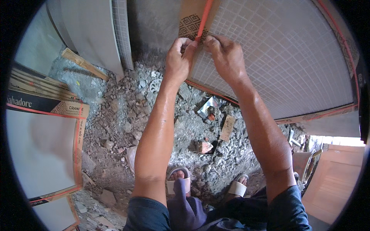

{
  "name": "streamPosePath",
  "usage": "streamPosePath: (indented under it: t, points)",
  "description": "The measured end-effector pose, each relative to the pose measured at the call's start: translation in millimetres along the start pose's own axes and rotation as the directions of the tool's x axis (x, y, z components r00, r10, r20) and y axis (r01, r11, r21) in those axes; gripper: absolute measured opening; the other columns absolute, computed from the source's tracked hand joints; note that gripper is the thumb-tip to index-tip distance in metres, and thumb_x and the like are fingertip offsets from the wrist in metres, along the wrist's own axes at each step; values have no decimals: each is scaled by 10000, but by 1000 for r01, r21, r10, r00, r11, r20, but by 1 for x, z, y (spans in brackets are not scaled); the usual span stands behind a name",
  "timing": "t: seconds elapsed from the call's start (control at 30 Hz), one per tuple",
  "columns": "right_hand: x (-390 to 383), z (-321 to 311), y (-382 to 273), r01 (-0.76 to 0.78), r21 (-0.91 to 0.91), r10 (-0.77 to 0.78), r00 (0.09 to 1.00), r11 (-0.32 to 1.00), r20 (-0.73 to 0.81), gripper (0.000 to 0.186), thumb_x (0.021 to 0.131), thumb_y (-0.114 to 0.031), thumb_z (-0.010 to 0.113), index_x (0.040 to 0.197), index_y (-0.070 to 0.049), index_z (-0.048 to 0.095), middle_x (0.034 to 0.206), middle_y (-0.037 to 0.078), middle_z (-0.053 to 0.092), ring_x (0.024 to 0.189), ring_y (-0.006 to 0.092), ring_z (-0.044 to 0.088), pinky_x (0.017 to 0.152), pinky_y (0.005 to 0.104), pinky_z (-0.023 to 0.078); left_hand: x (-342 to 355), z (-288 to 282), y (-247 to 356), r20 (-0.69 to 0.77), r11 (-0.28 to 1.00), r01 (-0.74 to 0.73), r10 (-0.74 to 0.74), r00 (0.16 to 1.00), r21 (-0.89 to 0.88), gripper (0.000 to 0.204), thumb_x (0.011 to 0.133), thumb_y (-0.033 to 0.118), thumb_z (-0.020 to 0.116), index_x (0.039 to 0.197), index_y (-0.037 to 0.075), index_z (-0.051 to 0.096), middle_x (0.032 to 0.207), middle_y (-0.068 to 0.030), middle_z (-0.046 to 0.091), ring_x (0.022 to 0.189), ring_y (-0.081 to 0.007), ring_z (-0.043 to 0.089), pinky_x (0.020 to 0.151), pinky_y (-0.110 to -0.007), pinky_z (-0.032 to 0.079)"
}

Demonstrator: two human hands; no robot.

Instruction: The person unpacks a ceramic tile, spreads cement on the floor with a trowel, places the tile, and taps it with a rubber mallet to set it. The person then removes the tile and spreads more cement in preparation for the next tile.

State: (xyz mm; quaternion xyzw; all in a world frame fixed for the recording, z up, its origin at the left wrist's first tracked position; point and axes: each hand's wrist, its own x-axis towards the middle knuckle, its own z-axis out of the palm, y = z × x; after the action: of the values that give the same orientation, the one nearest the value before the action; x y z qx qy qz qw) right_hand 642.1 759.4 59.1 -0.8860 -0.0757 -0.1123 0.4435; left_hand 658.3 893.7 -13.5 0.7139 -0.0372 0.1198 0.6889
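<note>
Both my hands are raised at the upper middle, by a stood-up large tile (277, 57) with a gridded grey face and patterned cardboard edging (189, 23). My left hand (179, 57) pinches a flat red strap (205, 17) that runs up the cardboard. Just right of it, my right hand (227, 57) has its fingers curled in against the cardboard beside the strap; what is between those fingertips is too small to make out.
Strapped tile boxes (42, 146) stand at left, grey panels (88, 34) and a wood offcut (84, 65) behind. Rubble (115, 131), cardboard scraps (227, 127) and stones cover the ground around my sandalled feet (179, 179). A pale pink panel (327, 181) is at lower right.
</note>
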Motion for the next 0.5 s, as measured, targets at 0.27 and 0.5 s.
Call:
streamPosePath:
  t: [0.27,0.5]
  points:
    - [13,10,-17,-34,-50,32,999,998,-28,428,934,-382,520,919,6,701,786,263,652,789,414,658,720,465,502,-2,-5,-5,49,989,-143,145,988,-43,200,939,174,606,1082,35,602,936,-91,657,803,-182,626,693,-316,493]
    - [21,19,-18,29,-200,-46,996,979,-81,419,940,-358,496,886,13,683,819,241,661,801,406,647,746,448,501,-14,1,2,-115,839,-406,473,874,363,99,931,102,579,996,28,594,892,-136,636,783,-251,647,668,-347,491]
